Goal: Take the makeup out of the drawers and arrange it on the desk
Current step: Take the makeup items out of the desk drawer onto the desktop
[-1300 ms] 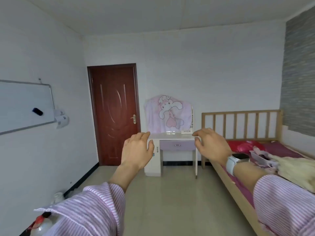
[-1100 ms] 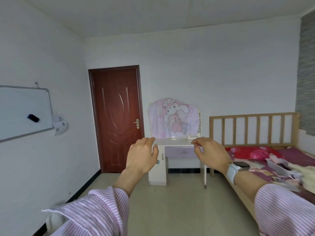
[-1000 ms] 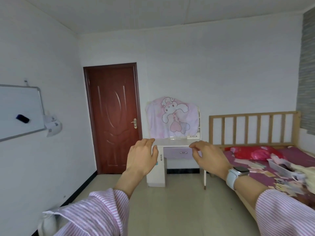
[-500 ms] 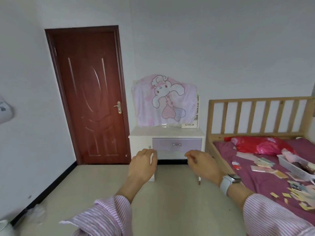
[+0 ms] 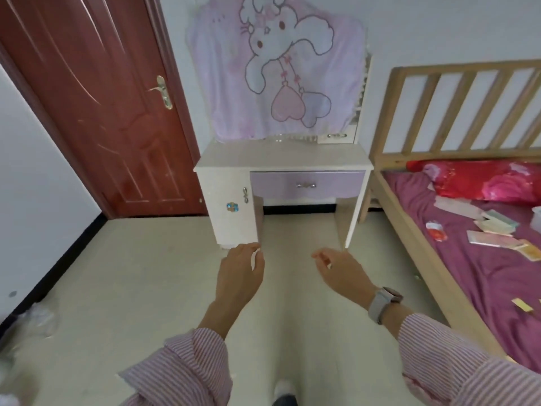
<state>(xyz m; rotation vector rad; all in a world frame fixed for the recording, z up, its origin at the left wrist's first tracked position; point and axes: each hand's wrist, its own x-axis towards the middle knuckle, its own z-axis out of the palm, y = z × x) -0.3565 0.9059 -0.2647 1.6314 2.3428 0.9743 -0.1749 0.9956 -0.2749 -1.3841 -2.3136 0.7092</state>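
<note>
The desk [image 5: 281, 159] now looms much nearer, and both hands [image 5: 240, 276] have sunk lower, empty.

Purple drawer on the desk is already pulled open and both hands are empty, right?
Not quite. In the head view the purple drawer is shut, flush with the desk. Both the left hand and right hand are indeed empty.

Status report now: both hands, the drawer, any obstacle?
Left hand and right hand empty, short of desk. Purple drawer shut. Floor path clear.
</note>
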